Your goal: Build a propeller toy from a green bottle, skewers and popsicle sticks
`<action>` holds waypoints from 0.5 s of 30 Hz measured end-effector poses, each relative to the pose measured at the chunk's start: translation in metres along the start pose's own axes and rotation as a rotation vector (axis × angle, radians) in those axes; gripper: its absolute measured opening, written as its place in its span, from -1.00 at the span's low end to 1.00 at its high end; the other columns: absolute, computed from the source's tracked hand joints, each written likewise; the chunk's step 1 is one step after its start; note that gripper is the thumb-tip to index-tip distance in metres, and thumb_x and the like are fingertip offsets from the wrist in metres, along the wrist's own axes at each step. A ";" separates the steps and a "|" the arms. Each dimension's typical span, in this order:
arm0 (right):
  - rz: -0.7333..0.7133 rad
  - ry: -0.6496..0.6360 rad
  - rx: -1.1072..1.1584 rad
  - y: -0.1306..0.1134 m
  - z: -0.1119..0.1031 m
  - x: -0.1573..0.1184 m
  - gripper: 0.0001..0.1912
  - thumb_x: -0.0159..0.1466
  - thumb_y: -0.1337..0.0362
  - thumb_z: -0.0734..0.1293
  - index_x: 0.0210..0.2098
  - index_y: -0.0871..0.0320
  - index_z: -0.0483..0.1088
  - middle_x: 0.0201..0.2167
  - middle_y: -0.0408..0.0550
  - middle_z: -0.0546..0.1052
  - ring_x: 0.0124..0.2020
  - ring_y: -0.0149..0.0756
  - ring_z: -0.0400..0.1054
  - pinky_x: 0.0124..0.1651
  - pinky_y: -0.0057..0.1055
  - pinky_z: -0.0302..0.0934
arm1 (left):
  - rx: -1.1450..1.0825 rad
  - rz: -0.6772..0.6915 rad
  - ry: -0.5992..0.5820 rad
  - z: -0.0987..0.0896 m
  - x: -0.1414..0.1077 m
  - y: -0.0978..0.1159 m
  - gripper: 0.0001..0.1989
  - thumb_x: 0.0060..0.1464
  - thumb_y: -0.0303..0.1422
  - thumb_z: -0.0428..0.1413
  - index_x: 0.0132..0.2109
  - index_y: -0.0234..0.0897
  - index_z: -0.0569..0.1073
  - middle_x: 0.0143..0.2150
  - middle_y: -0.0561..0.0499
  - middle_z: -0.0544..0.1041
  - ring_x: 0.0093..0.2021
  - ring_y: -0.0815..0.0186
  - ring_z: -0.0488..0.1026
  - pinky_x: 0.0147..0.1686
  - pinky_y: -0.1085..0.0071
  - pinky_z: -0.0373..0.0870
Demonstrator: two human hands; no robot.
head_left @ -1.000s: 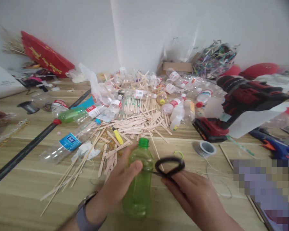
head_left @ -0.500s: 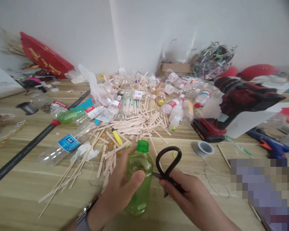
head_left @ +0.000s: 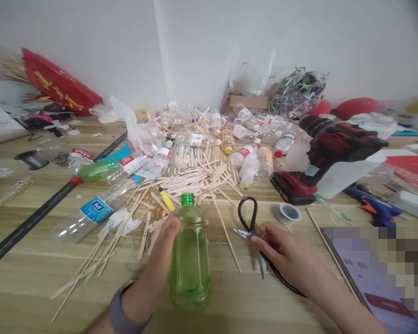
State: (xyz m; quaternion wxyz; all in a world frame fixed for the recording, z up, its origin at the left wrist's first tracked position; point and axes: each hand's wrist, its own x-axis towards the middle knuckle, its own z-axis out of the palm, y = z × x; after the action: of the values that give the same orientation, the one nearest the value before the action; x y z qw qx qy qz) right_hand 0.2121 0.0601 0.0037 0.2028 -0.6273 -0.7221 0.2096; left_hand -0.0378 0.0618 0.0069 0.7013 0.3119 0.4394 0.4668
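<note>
A green plastic bottle (head_left: 191, 264) with no cap stands nearly upright in front of me. My left hand (head_left: 163, 255) is closed round its left side, thumb toward me and fingertips showing behind its right edge. To the right of the bottle, my right hand (head_left: 277, 246) grips a pair of black-handled scissors (head_left: 248, 215) near the pivot. The scissor blades are spread apart, one pointing left at the bottle and one pointing down; they do not touch the bottle. One black handle loop points up, the other runs below my hand.
Wooden sticks (head_left: 195, 183) and several clear bottles (head_left: 245, 155) are heaped behind. A red and black cordless drill (head_left: 337, 148) stands at right, near a wire spool (head_left: 289, 214) and a blue glue gun (head_left: 376, 204). At left lie a black rod (head_left: 38, 218) and a blue-labelled bottle (head_left: 95, 211).
My right hand and the scissors have moved right, away from the bottle, and the blades now show spread. The bottle has shifted slightly left and turned in my left hand.
</note>
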 end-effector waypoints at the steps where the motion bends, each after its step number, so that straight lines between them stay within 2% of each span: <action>1: 0.017 0.001 -0.028 0.004 0.002 0.001 -0.77 0.30 0.13 0.21 -0.38 0.11 0.37 -0.64 -0.17 0.44 -0.61 -0.26 0.36 -0.54 -0.42 0.14 | -0.055 -0.064 -0.001 0.003 0.000 0.001 -0.40 -0.05 0.13 0.13 -0.10 -0.31 0.51 -0.33 -0.07 0.57 -0.44 0.27 0.44 -0.53 0.44 0.38; 4: -0.004 0.011 -0.112 0.010 0.009 -0.001 -0.76 0.30 0.17 0.20 -0.28 0.15 0.44 -0.53 -0.09 0.55 -0.51 -0.20 0.46 -0.47 -0.38 0.23 | -0.135 -0.156 0.021 0.007 0.000 0.001 -0.40 -0.16 0.13 0.20 -0.21 -0.34 0.57 -0.48 -0.02 0.54 -0.56 0.34 0.40 -0.60 0.48 0.33; 7: -0.078 0.162 -0.217 0.014 0.005 -0.002 -0.72 0.32 0.14 0.21 -0.27 0.16 0.48 -0.37 0.02 0.60 -0.36 -0.14 0.50 -0.34 -0.32 0.29 | -0.145 -0.174 0.032 0.007 0.000 0.001 -0.44 -0.19 0.10 0.24 -0.25 -0.33 0.61 -0.49 -0.01 0.56 -0.56 0.36 0.42 -0.59 0.50 0.36; 9: -0.058 0.274 -0.227 0.021 -0.010 0.001 -0.68 0.32 0.07 0.21 -0.25 0.15 0.49 -0.32 0.05 0.60 -0.32 -0.11 0.49 -0.28 -0.27 0.30 | -0.147 -0.188 0.019 0.005 0.001 0.000 -0.45 -0.19 0.09 0.25 -0.27 -0.34 0.62 -0.51 -0.01 0.57 -0.57 0.36 0.44 -0.60 0.51 0.37; 12: 0.139 0.459 -0.141 0.041 -0.045 0.016 -0.59 0.24 0.01 0.26 -0.13 0.20 0.47 -0.29 0.10 0.58 -0.34 -0.06 0.48 -0.28 -0.20 0.31 | -0.184 -0.215 0.004 0.004 0.003 -0.002 -0.45 -0.16 0.10 0.23 -0.26 -0.34 0.61 -0.53 -0.02 0.58 -0.59 0.37 0.45 -0.63 0.53 0.36; 14: 0.312 0.614 -0.014 0.059 -0.068 0.032 -0.51 0.17 0.04 0.32 -0.04 0.26 0.43 -0.18 0.18 0.57 -0.29 -0.01 0.48 -0.26 -0.18 0.31 | -0.219 -0.215 0.015 0.005 0.004 -0.003 -0.48 -0.09 0.09 0.21 -0.24 -0.31 0.60 -0.50 -0.02 0.60 -0.56 0.36 0.49 -0.61 0.55 0.39; 15: 0.342 0.651 0.003 0.068 -0.077 0.042 -0.46 0.17 0.03 0.32 0.00 0.30 0.40 -0.11 0.25 0.54 -0.24 0.02 0.48 -0.27 -0.17 0.31 | -0.232 -0.218 0.023 0.006 0.004 -0.003 -0.50 -0.06 0.08 0.19 -0.24 -0.29 0.60 -0.47 -0.02 0.61 -0.55 0.35 0.51 -0.60 0.54 0.40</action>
State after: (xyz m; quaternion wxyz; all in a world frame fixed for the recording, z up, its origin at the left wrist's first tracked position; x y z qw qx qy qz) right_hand 0.3054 0.1137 0.0310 0.3849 -0.7724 -0.5043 0.0310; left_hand -0.0304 0.0644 0.0053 0.7741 0.1738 0.4216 0.4390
